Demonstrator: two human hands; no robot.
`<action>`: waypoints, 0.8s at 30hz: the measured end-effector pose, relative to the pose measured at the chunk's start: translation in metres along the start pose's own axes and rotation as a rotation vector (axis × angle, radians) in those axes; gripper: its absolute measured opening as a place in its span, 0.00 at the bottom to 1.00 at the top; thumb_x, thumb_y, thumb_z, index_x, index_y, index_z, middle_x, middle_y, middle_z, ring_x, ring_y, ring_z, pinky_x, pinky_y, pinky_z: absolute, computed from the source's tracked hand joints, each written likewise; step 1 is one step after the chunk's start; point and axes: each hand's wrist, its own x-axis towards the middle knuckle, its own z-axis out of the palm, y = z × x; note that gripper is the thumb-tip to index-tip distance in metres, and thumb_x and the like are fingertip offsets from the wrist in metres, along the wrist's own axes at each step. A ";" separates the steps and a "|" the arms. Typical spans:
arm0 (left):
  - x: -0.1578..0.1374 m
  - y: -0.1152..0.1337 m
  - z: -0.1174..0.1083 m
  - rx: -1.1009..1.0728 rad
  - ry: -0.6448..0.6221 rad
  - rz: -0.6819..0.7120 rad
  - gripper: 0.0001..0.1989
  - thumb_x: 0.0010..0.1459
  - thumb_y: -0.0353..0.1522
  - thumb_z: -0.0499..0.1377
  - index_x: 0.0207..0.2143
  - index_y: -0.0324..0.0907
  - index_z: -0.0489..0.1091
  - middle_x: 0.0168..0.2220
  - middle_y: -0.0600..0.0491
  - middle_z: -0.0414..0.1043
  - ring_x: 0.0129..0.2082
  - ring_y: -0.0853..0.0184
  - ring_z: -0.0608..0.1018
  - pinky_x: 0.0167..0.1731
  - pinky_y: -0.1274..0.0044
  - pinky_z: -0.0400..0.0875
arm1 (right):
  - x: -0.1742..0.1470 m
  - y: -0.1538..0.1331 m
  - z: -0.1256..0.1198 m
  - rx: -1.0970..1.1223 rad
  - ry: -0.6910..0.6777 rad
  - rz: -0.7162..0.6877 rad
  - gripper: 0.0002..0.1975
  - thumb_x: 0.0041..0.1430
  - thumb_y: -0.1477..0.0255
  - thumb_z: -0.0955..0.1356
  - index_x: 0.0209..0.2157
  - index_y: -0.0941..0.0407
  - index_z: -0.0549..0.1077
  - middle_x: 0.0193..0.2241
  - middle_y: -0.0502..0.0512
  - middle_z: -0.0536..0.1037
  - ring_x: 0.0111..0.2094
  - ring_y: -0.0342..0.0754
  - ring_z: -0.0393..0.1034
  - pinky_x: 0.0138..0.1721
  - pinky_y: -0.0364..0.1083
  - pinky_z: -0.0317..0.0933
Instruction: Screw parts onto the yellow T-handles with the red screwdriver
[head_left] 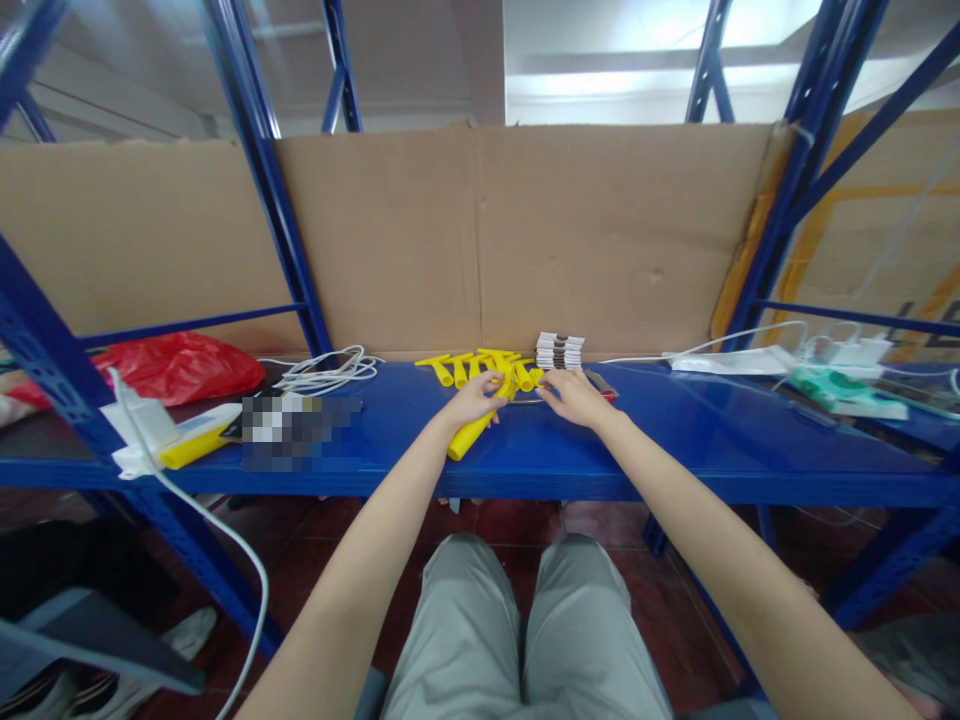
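My left hand (477, 398) is closed around a yellow plastic T-shaped handle (472, 436), its round hollow end pointing down toward the shelf's front edge. My right hand (576, 398) is just to the right, low over the blue shelf, with fingers partly bent and apart; I make out nothing held in it. Behind both hands lie several more yellow T-shaped handles (444, 372) in a row. A stack of small white pieces with dark bands (559, 350) stands behind my right hand. By that hand lies a flat dark and red item (603, 388), partly covered.
Cardboard (390, 240) walls off the back of the blue shelf (675, 430). Left are a red plastic bag (180, 366), a coiled white cable (330, 372) and a white-and-yellow device (196, 448). Right are a white strip (731, 361) and a green-and-white item (847, 392). Blue posts (289, 230) frame the shelf.
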 end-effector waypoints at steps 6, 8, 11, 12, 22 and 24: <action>0.004 -0.005 -0.001 -0.004 -0.012 0.013 0.27 0.52 0.23 0.59 0.55 0.40 0.61 0.58 0.36 0.63 0.16 0.80 0.71 0.15 0.83 0.68 | 0.002 -0.010 0.001 0.030 -0.006 -0.039 0.12 0.65 0.69 0.60 0.42 0.58 0.72 0.39 0.61 0.77 0.43 0.52 0.70 0.44 0.48 0.56; 0.005 -0.008 0.001 -0.001 -0.014 0.015 0.27 0.52 0.24 0.59 0.55 0.41 0.62 0.59 0.37 0.62 0.17 0.80 0.71 0.15 0.84 0.68 | 0.003 -0.012 0.002 0.041 0.016 -0.044 0.13 0.65 0.69 0.59 0.42 0.57 0.72 0.39 0.61 0.77 0.43 0.52 0.70 0.44 0.48 0.56; 0.006 -0.010 0.005 0.005 -0.020 0.018 0.27 0.52 0.26 0.61 0.56 0.42 0.63 0.59 0.39 0.63 0.18 0.80 0.72 0.16 0.84 0.68 | 0.004 -0.014 0.004 0.051 0.042 -0.057 0.13 0.65 0.68 0.59 0.43 0.57 0.72 0.41 0.61 0.77 0.44 0.52 0.70 0.45 0.48 0.56; 0.007 -0.010 0.006 0.005 -0.024 0.021 0.27 0.52 0.26 0.61 0.56 0.43 0.63 0.59 0.39 0.63 0.18 0.80 0.72 0.16 0.84 0.69 | 0.005 -0.015 0.005 0.055 0.047 -0.060 0.13 0.65 0.68 0.59 0.43 0.57 0.72 0.41 0.62 0.77 0.44 0.53 0.70 0.45 0.49 0.56; 0.006 -0.003 0.013 0.024 -0.073 0.061 0.26 0.53 0.23 0.57 0.56 0.42 0.64 0.59 0.40 0.63 0.15 0.81 0.69 0.15 0.83 0.68 | 0.005 -0.016 0.008 0.092 0.063 -0.016 0.11 0.65 0.71 0.59 0.42 0.58 0.70 0.36 0.60 0.77 0.40 0.51 0.70 0.43 0.48 0.57; 0.005 -0.003 0.014 0.035 -0.077 0.069 0.25 0.53 0.24 0.57 0.55 0.42 0.65 0.58 0.41 0.64 0.15 0.81 0.69 0.16 0.83 0.68 | 0.006 -0.016 0.008 0.094 0.071 -0.008 0.10 0.64 0.72 0.59 0.41 0.57 0.70 0.35 0.59 0.78 0.39 0.51 0.70 0.43 0.47 0.57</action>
